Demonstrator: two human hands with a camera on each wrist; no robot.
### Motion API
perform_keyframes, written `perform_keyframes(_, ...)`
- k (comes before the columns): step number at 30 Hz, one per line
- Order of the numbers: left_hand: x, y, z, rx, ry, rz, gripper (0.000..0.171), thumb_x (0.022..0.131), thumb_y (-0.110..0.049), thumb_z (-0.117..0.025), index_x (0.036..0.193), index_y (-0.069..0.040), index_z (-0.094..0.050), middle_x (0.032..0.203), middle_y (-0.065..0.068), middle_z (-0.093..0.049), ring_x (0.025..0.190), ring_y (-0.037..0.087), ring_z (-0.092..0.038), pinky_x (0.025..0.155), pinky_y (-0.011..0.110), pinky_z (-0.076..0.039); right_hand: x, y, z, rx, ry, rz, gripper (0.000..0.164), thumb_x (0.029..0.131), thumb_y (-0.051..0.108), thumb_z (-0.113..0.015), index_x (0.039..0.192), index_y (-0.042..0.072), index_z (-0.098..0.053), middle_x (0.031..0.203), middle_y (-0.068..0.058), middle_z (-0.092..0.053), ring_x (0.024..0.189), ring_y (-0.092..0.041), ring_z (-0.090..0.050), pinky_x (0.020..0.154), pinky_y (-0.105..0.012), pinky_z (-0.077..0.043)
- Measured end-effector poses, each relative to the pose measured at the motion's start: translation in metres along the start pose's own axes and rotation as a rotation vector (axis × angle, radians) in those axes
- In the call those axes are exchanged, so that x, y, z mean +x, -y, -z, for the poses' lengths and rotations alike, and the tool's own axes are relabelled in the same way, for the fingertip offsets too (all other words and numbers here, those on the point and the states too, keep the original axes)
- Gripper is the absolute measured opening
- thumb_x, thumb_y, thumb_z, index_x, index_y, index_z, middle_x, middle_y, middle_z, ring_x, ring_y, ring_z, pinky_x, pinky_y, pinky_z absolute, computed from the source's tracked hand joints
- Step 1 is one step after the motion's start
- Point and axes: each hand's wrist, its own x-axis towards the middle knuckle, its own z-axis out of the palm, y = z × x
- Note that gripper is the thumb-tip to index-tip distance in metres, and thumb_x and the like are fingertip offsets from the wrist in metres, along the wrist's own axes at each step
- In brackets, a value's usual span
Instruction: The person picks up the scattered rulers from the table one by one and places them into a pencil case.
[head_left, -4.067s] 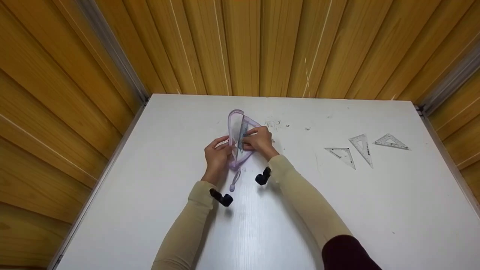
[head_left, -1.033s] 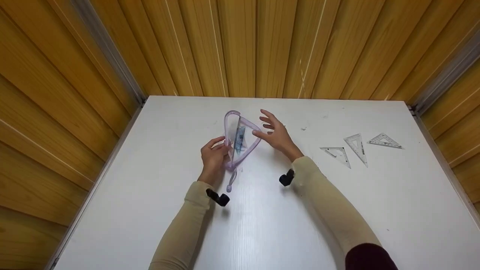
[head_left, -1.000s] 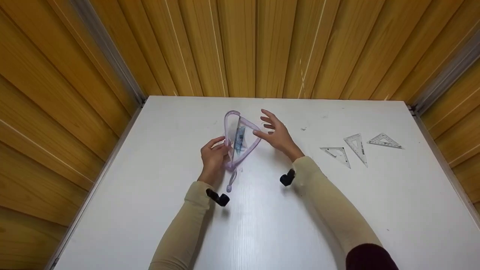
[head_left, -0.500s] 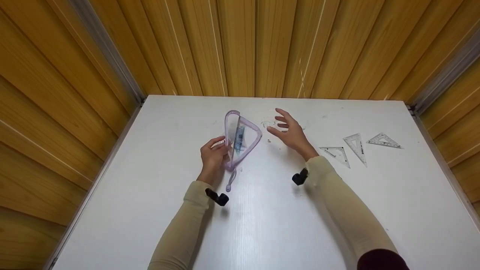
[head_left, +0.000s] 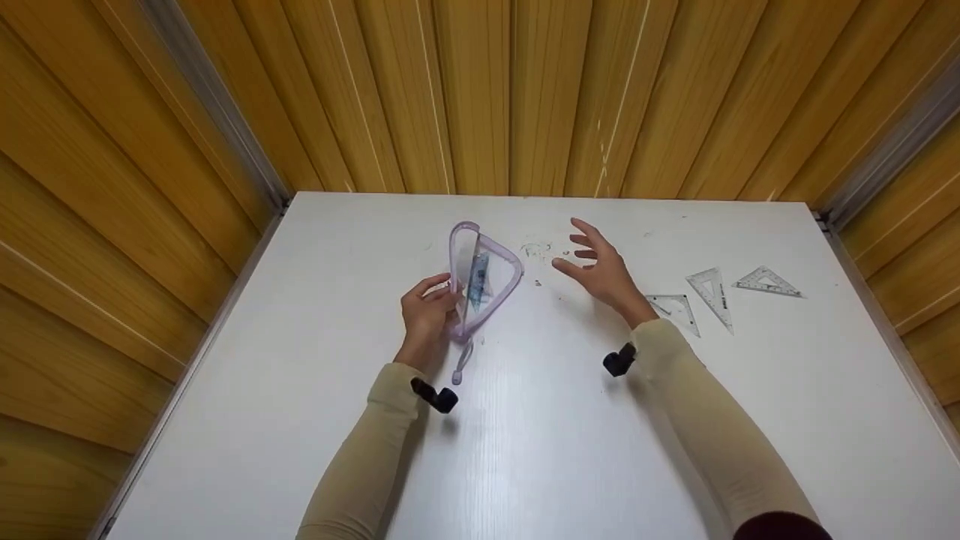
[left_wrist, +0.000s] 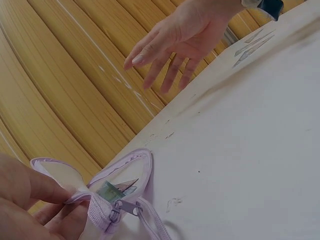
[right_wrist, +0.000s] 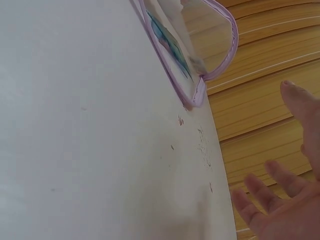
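Note:
A clear zip pouch with lilac edging [head_left: 512, 291] stands unzipped, its mouth spread wide. My left hand [head_left: 427, 313] pinches the pouch's left edge between thumb and fingers, as the left wrist view shows at the lilac rim [left_wrist: 80, 196]. Inside lie bluish-green flat pieces [head_left: 478, 279], one with a pointed tip; their kind is unclear. A zipper pull [left_wrist: 129, 207] with a lilac cord [head_left: 463, 362] hangs at the near end. My right hand [head_left: 602, 274] hovers to the right of the pouch with fingers spread, holding nothing. Its forearm passes beside a clear set square [head_left: 681, 309], partly covering it.
Two more clear set squares lie further right, a narrow upright one [head_left: 715, 294] and a flat-lying one [head_left: 769, 283]. Dark scuff marks [head_left: 537, 251] dot the white table [head_left: 315, 300] between pouch and right hand. A wood-plank wall [head_left: 480, 97] rises behind the table's far edge.
My right hand has drawn out of the pouch and moved right, away from it, its fingers opening. The bluish-green pieces stay inside. The left hand keeps its hold in the same place.

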Motion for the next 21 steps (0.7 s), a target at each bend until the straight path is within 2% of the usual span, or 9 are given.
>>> perform_keyframes(10, -0.001, -0.002, -0.001, 0.001, -0.027, 0.025, 0.032, 0.087, 0.003, -0.077, 0.117, -0.008, -0.074, 0.102, 0.013, -0.077, 0.081, 0.021, -0.068, 0.059, 0.027, -0.052, -0.02, -0.019, 0.034, -0.082, -0.048, -0.08, 0.089, 0.091, 0.05, -0.076, 0.163, 0.034, -0.025, 0.16, -0.011, -0.041, 0.133, -0.036, -0.05, 0.103, -0.053, -0.049)
perform_keyframes(21, -0.001, -0.002, 0.001, 0.001, -0.019, 0.022, 0.031, 0.089, 0.002, -0.077, 0.117, -0.008, -0.074, 0.103, 0.013, -0.077, 0.081, 0.021, -0.069, 0.059, 0.026, -0.053, -0.05, -0.041, 0.083, -0.144, -0.06, -0.157, 0.091, 0.092, 0.049, -0.075, 0.164, 0.032, -0.022, 0.163, -0.012, -0.038, 0.133, -0.041, -0.049, 0.102, -0.057, -0.046)
